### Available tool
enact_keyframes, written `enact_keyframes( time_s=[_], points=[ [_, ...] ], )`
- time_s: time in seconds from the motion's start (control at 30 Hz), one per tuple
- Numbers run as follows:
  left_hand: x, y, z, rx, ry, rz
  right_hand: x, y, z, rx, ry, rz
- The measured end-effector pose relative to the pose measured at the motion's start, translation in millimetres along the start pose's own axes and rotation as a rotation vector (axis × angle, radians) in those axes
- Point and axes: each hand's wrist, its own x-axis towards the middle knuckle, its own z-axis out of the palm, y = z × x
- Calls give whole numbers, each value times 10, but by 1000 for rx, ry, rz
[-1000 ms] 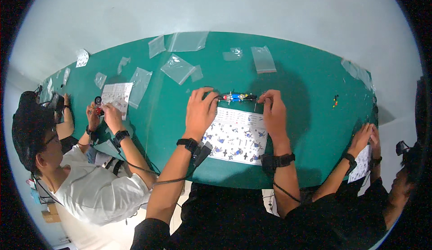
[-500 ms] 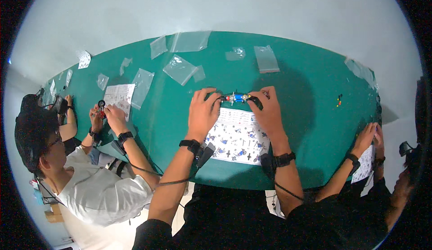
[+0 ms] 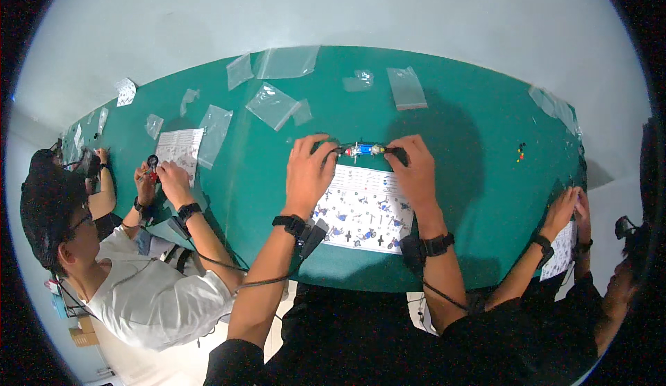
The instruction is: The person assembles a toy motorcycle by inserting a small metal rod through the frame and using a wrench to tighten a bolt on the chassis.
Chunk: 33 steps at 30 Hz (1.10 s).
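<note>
A small toy motorcycle (image 3: 365,150) in blue, silver and black spans the gap between my hands, seen from above. My left hand (image 3: 309,176) closes its fingertips on the left end, by a dark wheel. At the opposite end my right hand (image 3: 415,176) pinches the other dark wheel, which its fingers partly cover. Just on the near side lies a printed instruction sheet (image 3: 362,212) with small pictures of blue motorcycle parts, its sides partly behind my hands and wrists.
Clear plastic bags (image 3: 272,105) lie across the far part of the green table (image 3: 465,247). Tiny coloured pieces (image 3: 521,153) sit to the right. A co-worker at left handles a small wheeled piece (image 3: 152,164); another person's hands (image 3: 565,212) rest at the right edge. Cables run from my wristbands.
My right hand's fingers have shifted on the motorcycle's right end and cover more of the wheel. The left hand keeps its hold. The whole view has shifted slightly.
</note>
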Motion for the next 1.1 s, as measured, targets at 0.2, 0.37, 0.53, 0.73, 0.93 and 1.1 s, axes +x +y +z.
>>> enact_keyframes(
  time_s=[0.2,0.37,0.53,0.73,0.93,1.1],
  points=[
    [9,14,-15,9,4,20,6,-24,-10,-9,1,20],
    [10,143,-51,-90,-67,135,-6,1,-2,-1,-5,-46],
    [-6,153,-99,-83,-88,178,-5,-6,21,20,-62,-50],
    [-19,136,-113,-92,-109,190,-19,-47,22,17,-93,-43],
    [-20,130,-101,-88,-125,160,-7,-70,22,9,-84,-56],
    [-6,138,-102,-96,-131,151,-7,-57,13,23,-98,-34]
  ],
)
